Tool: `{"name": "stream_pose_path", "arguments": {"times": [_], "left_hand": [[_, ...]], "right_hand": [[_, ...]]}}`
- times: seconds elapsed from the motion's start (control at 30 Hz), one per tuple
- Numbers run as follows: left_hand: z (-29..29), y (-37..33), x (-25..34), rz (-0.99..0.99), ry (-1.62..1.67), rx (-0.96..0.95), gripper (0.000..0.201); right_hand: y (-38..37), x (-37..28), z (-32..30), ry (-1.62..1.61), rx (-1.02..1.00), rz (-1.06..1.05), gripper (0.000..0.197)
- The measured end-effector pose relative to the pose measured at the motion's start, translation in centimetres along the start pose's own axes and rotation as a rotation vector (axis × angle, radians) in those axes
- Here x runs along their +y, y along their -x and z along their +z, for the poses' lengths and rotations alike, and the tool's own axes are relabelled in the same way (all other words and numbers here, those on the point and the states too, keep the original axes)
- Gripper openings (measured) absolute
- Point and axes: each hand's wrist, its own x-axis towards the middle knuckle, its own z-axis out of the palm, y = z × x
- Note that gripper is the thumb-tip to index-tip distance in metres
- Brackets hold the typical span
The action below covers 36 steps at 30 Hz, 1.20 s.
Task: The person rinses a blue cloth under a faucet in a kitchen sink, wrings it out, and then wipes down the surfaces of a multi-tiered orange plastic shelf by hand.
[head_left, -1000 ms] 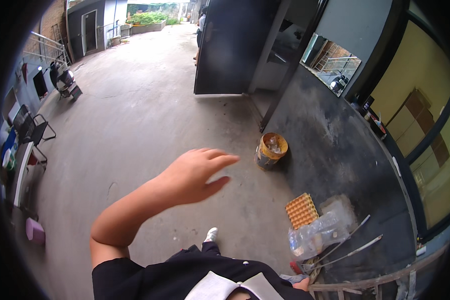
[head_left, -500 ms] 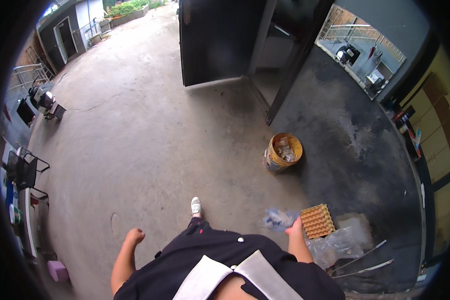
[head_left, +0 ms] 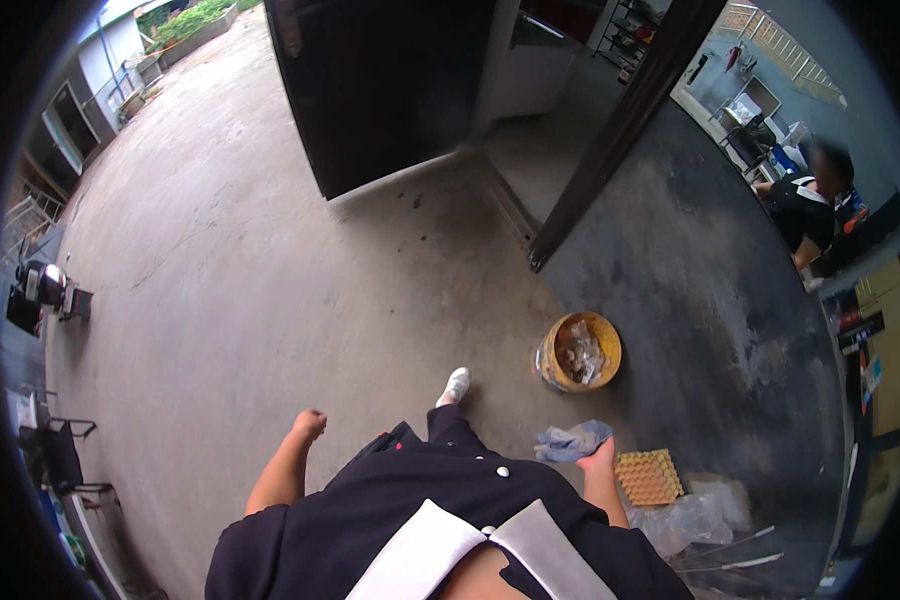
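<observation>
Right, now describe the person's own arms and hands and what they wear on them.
Both the left hand and the right hand are bare, without gloves. The forearms are uncovered below short, dark, plain-looking sleeves. These belong to a dark top with a broad, pointed white collar and white buttons.

place: outdoor concrete yard [head_left: 200, 290] | shown by: parked scooter [head_left: 44, 284], green plants [head_left: 183, 24], open dark door [head_left: 390, 90]
</observation>
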Motion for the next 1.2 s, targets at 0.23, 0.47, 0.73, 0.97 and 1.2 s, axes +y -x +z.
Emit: {"name": "stream_pose_path", "arguments": {"times": [0.23, 0.47, 0.73, 0.97, 1.2], "left_hand": [[-3.2, -5.5, 24.2, 0.045, 0.079, -0.164, 0.028], [-6.4, -15.5, 25.9, -0.136, 0.111, -0.172, 0.029], [-13.1, -30.4, 37.9, -0.165, -0.094, -0.271, 0.019], [-20.7, -45.6, 68.1, 0.181, 0.01, -0.077, 0.019], [-15.4, -50.0, 88.4, 0.343, 0.343, -0.263, 0.025]], "right_hand": [[-15.6, -2.8, 13.9, 0.078, 0.125, 0.138, 0.035], [-24.2, -8.1, 44.6, 0.07, -0.473, 0.16, 0.051], [-28.7, -16.0, 63.5, -0.053, -0.893, -0.24, 0.066], [-38.5, -18.3, 74.2, -0.067, -0.712, -0.09, 0.053], [-49.9, -27.0, 77.1, -0.361, -0.781, -0.118, 0.032]]}}
